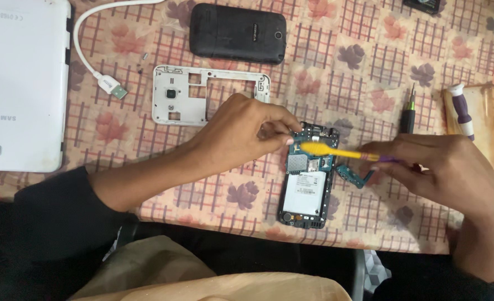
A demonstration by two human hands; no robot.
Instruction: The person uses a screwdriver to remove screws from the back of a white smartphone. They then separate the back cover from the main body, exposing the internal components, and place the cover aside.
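So the right hand (448, 167) is pinching a yellow toothbrush (336, 151) by its purple end, fingers bunched together around the handle, and the bristle head is sitting right on the top part of an opened-up phone (308, 175). The brush runs almost sideways, tilted down a touch toward the hand. The left hand (247, 131) comes in from the other side with its fingertips pressed together at the phone's top left corner, touching the edge just beside the brush head. Can't tell if it's actually gripping anything tiny there or just steadying the phone.

The phone itself lies face down near the front edge of the table (369, 56), back off, blue-green board showing up top and a white-labelled battery filling the lower half. Just to its right, between the phone and the right hand, there's a small loose circuit board piece (352, 174) lying on the cloth.

Further out: a white plastic phone frame (202, 92) lies behind the left hand, partly covered by it. Behind that is a black phone back cover (238, 32). A white USB cable (99, 67) loops over near the frame with its plug end lying free, and a big white tablet (21, 83) sits face down at the far left. Off to the right there's a screwdriver (408, 114) with a dark handle behind the right hand, and a white and purple tool (461, 110) resting on a clear amber phone case (489, 122). The cloth is a checked one with a leaf print.
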